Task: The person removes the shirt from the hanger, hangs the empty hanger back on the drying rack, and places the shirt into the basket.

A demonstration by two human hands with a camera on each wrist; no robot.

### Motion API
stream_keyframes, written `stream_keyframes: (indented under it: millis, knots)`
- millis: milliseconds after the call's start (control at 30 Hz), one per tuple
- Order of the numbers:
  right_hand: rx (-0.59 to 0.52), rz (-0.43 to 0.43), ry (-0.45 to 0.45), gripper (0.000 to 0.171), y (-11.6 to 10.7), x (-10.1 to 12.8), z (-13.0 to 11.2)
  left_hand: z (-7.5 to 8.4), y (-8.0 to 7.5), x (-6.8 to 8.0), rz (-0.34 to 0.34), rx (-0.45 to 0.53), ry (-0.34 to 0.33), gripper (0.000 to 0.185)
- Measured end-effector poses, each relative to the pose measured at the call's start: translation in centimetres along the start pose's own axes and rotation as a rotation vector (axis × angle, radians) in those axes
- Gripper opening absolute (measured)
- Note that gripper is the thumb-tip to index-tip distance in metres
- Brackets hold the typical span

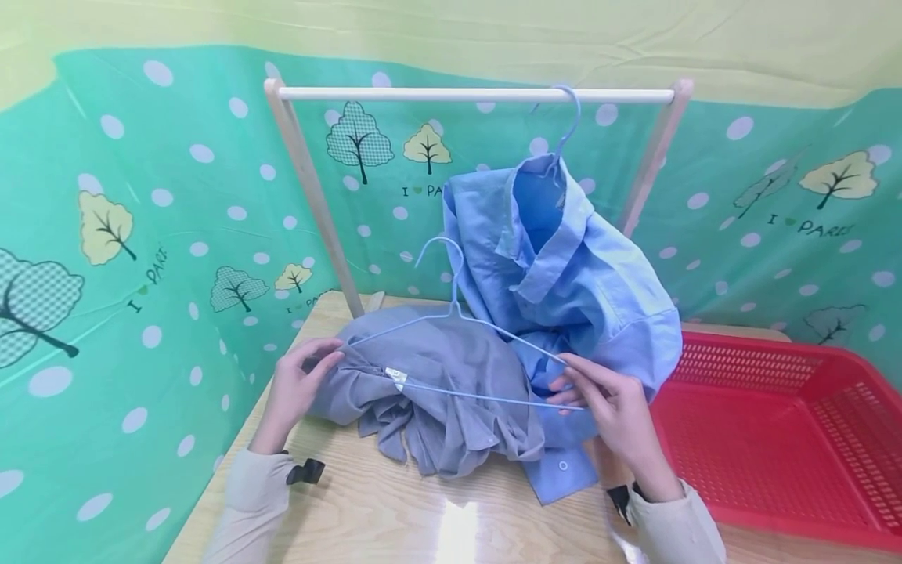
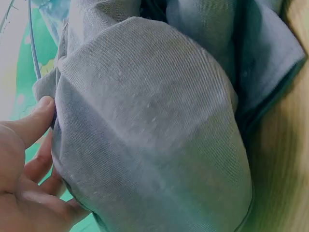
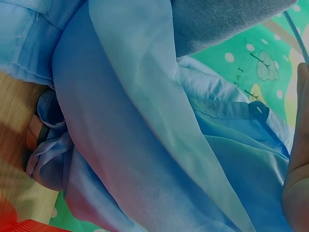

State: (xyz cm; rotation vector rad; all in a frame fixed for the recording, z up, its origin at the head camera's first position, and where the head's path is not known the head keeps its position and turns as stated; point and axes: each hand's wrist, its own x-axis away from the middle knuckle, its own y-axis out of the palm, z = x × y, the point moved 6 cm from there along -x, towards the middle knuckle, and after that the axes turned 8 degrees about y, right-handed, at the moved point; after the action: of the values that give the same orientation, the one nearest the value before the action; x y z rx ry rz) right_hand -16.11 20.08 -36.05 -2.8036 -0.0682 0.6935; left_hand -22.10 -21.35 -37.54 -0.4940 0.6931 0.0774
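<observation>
A light blue wire hanger (image 1: 454, 308) is held up in front of a bunched grey shirt (image 1: 437, 345), its hook upward. My right hand (image 1: 616, 403) holds the hanger's right end between thumb and fingers. At the other end, my left hand (image 1: 299, 384) pinches the edge of the grey shirt, where the hanger's left tip is hidden in cloth. The left wrist view shows the thumb on the fabric (image 2: 145, 106) and fingers behind it. A blue shirt (image 1: 620, 290) hangs on another light blue hanger (image 1: 578, 117), close behind my right hand.
A rack with a white rail (image 1: 423, 95) and wooden posts (image 1: 310, 180) stands at the back of the wooden table (image 1: 373, 517). To the right is a red plastic basket (image 1: 761, 345). Patterned green cloth (image 1: 176, 258) surrounds the table. The blue shirt's lower part lies on the table.
</observation>
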Motion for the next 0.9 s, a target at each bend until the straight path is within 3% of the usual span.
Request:
stream_keyframes:
  millis: [200,467,667,900]
  knots:
    - [0.0,0.003,-0.016,0.031,0.0,0.1,-0.2,0.0,-0.1,0.2,-0.023,0.009,-0.013,0.018]
    - [0.005,0.008,-0.036,0.032,0.0,0.2,-0.3,-0.5,-0.6,0.3,0.033,0.012,-0.068,0.015]
    - [0.001,0.011,-0.04,0.032,-0.1,0.1,-0.3,-1.4,-0.6,0.4,0.023,0.047,-0.088,0.017]
    - [0.021,0.014,-0.047,0.032,-0.2,0.1,-0.5,-5.1,-0.6,1.2,0.033,0.149,-0.126,0.018]
